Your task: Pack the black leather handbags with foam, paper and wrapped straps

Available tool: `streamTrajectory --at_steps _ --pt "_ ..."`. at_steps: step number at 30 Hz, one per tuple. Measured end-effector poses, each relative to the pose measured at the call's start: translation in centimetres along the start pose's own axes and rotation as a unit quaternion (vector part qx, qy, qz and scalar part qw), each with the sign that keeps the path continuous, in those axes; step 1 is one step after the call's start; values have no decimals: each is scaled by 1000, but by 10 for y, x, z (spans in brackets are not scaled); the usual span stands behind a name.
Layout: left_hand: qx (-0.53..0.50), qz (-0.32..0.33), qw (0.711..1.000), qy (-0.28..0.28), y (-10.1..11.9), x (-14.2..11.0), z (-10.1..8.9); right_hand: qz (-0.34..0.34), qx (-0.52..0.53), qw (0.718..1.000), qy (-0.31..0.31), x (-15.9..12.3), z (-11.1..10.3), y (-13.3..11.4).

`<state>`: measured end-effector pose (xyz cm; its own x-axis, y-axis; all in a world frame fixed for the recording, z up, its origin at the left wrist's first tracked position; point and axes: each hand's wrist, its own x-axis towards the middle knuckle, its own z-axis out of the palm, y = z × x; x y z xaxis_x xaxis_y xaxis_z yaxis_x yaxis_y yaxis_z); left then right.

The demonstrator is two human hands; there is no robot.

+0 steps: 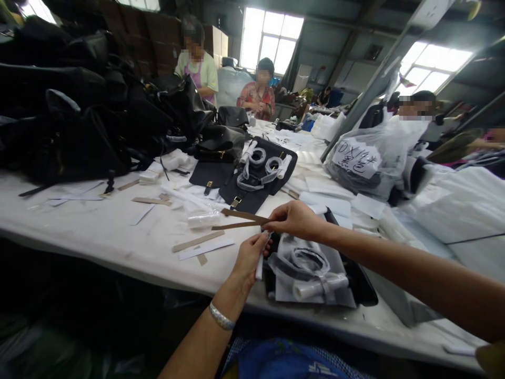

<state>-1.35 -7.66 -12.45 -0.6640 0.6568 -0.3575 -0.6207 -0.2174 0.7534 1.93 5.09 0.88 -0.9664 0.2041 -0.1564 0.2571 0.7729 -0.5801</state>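
My right hand (296, 220) is closed, thumb and fingers pinching two brown cardboard strips (244, 215) that fan out to the left. Just below it, my left hand (250, 255) is closed round a narrow white-wrapped piece (259, 268), whose kind I cannot make out. Both hands are close together at the left edge of a black bag (365, 287) lying at the table's front. On that bag rest a clear-wrapped ring-shaped strap (311, 259) and a white wrapped roll (315, 288).
Loose strips (197, 241) lie on the white table (98, 226). Beyond are another black bag (252, 197) with wrapped straps and, at left, a heap of black bags (79, 121). A filled plastic sack (355, 163) stands right, near a slanted post (366, 100). Several people work farther back.
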Motion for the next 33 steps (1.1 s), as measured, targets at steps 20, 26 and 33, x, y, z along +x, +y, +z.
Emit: streamTrajectory --at_steps 20,26,33 --pt "30 24 999 18 -5 4 -4 -55 74 995 24 7 7 2" --pt "8 17 1000 14 -7 5 -5 34 -19 998 -45 -42 -14 34" --pt "-8 13 1000 25 -6 2 -6 150 -56 979 -130 -48 -37 22"
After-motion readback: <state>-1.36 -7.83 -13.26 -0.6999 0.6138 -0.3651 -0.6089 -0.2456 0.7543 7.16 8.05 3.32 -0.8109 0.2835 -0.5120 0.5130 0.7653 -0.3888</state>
